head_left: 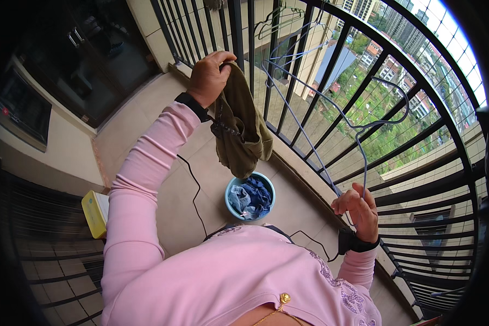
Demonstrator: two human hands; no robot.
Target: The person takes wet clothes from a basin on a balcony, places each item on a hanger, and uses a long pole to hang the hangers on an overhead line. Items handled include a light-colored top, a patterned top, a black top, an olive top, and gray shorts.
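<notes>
My left hand (207, 77), raised in front of me, is closed on the top of an olive-green garment (236, 125). The cloth hangs down in folds, with a dark cord or trim along one side; its exact kind does not show. Out to the right, my right hand (359, 211) is closed on a bluish-grey wire clothes hanger (339, 108) near one end. The hanger's hook points to the upper right, and its frame stretches toward the railing. Below the garment a light-blue basin (227, 198) stands on the floor, holding blue clothes (252, 196).
A black metal railing (339, 54) curves along the right, with more hangers (280, 22) on it. Black cable (194, 182) runs over the tiled floor (146, 136). At left are a yellow-and-white box (95, 214) and dark glass doors (76, 60).
</notes>
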